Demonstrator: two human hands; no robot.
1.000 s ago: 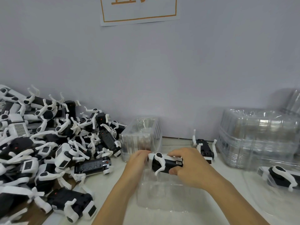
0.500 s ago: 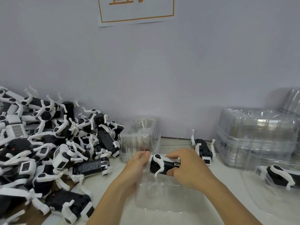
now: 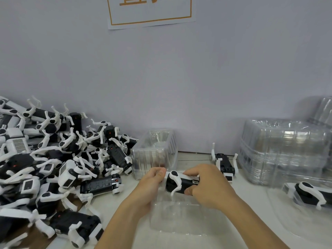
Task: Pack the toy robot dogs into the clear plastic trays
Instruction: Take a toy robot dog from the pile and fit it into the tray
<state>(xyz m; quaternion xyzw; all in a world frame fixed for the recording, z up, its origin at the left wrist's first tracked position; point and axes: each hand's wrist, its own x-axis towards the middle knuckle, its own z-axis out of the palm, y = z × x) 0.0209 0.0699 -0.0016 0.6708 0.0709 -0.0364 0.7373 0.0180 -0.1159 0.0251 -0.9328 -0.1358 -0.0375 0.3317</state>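
plain grey-lilac wall (image 3: 215,78), orange-bordered paper sign (image 3: 150,13) cut off above, pale tabletop (image 3: 251,187), possibly wood

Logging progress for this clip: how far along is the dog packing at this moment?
Early. Done: one toy dog already sits in a clear tray at the right. In hand: the left hand and right hand grip a dog above an empty tray. Left: a big pile of dogs, one loose dog near the wall, and a stack of unused trays.

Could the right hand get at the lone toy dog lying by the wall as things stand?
Probably not right away: the right hand grips the held toy dog with the left hand. The lone dog lies just behind it, nothing between.
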